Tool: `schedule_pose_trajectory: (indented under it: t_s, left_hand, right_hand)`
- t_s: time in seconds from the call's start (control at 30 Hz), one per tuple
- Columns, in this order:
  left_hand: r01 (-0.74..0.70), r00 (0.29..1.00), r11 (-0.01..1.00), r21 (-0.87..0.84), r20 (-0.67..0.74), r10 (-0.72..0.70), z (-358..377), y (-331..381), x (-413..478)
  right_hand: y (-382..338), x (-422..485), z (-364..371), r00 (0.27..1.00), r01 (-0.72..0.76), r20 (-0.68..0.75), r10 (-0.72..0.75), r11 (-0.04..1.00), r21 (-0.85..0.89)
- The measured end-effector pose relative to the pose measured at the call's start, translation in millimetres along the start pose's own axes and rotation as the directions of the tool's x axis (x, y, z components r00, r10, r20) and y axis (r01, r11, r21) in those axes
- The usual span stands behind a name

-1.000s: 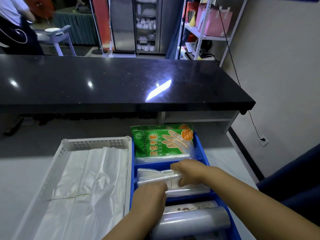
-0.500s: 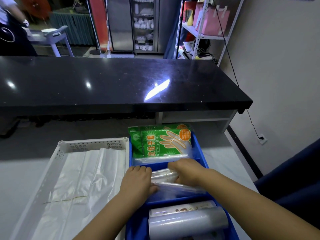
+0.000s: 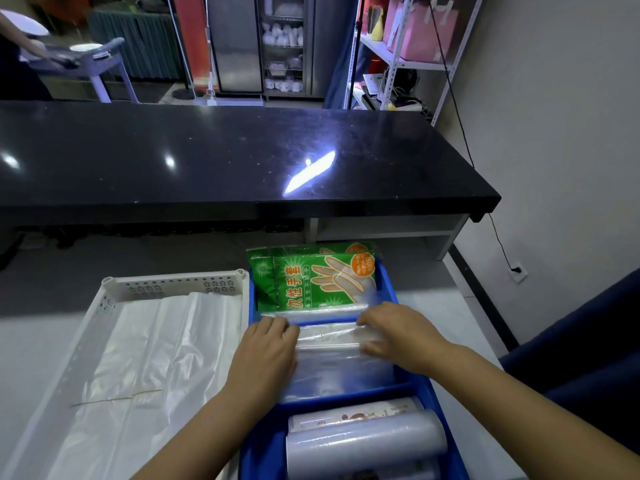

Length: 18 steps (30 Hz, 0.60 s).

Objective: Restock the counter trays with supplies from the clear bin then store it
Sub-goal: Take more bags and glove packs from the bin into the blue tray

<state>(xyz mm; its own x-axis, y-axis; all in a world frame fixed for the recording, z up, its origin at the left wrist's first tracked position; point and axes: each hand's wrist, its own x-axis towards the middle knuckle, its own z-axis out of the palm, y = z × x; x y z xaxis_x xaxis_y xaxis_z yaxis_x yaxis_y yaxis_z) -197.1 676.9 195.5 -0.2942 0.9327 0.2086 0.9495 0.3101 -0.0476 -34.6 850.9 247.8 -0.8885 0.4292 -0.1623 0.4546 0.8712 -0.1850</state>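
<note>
A blue divided tray lies on the pale counter in front of me. Its far compartment holds green packs of disposable gloves. In the middle compartment lies a flat pack of clear plastic bags. My left hand rests palm down on the pack's left end, and my right hand presses its right end, fingers spread. The near compartment holds a roll of cling film and a slim box. The clear bin is out of view.
A white perforated tray with folded white plastic bags stands left of the blue tray. A raised black countertop runs across behind. Metal shelving and a wall stand at the right. A person works at the far left.
Both hands have spread apart along the clear bag pack, flattening it into the middle compartment; a second ago they held it bunched together above that compartment.
</note>
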Motion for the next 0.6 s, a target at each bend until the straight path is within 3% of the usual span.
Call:
schedule_pose_trajectory:
  t_s: [0.2, 0.43, 0.6]
  left_hand:
    - [-0.068, 0.989, 0.998, 0.02, 0.132, 0.065, -4, 1, -1]
    - [-0.063, 0.99, 0.994, 0.09, 0.133, 0.05, -6, -1, -5]
    - [-0.028, 0.99, 0.986, 0.162, 0.142, 0.005, -13, -2, -11]
  right_hand:
    - [-4, 5, 13, 0.997, 0.081, -0.011, -0.083, 0.989, -0.124]
    - [-1, -1, 11, 0.998, 0.069, 0.022, -0.066, 0.973, -0.219]
    - [3, -11, 4, 0.997, 0.079, 0.03, -0.075, 0.98, -0.184]
